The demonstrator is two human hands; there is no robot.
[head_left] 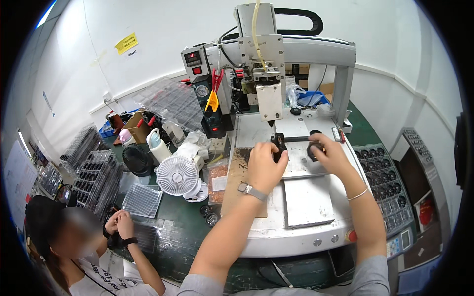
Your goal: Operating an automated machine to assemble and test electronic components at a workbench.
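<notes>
My left hand [265, 164], with a watch at the wrist, reaches over the white bed of a bench machine. Its thumb and fingertips close around the near end of a black fixture block [279, 140], under the machine's nozzle [271, 123]. To the right, my right hand [334, 157] grips a small round black part [313, 150] between thumb and fingers; part of it is hidden by the fingers. A dark bar [298, 139] lies between the two hands. Nearer to me is a flat white plate [308, 201] on the machine bed [276, 237].
Right of the machine stands a clear tray of round black parts [382, 180]. A white fan [177, 175], a bottle [157, 148] and stacked clear trays [96, 177] crowd the left side. A co-worker [64, 237] sits there, hands together. A red button [351, 236] marks the machine's front edge.
</notes>
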